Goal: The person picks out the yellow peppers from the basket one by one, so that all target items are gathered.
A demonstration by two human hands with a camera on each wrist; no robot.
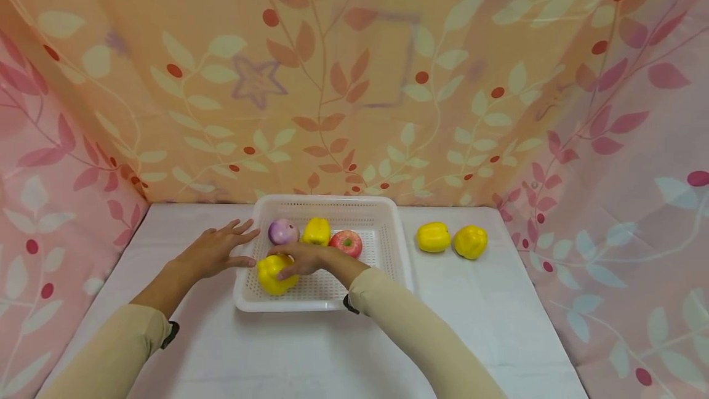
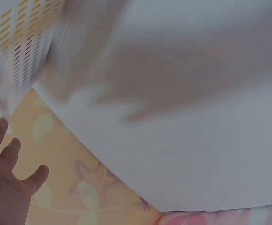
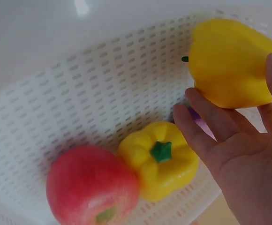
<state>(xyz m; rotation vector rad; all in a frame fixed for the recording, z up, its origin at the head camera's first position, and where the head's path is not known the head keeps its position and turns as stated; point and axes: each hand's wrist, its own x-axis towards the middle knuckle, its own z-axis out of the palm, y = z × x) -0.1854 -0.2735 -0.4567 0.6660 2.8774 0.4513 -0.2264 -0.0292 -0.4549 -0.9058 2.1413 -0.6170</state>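
Note:
My right hand reaches into the white plastic basket and holds a yellow bell pepper near its front left corner. In the right wrist view, thumb and fingers lie on either side of this pepper, whose green stem points away from the palm. Spread fingers show on my left hand, which is at the basket's left rim and holds nothing. Behind the gripped pepper, the basket holds a purple onion-like ball, a second yellow bell pepper and a red apple.
Two more yellow bell peppers lie on the white-covered table to the right of the basket. A leaf-patterned curtain rises along the table's back edge, with pink patterned cloth at the sides.

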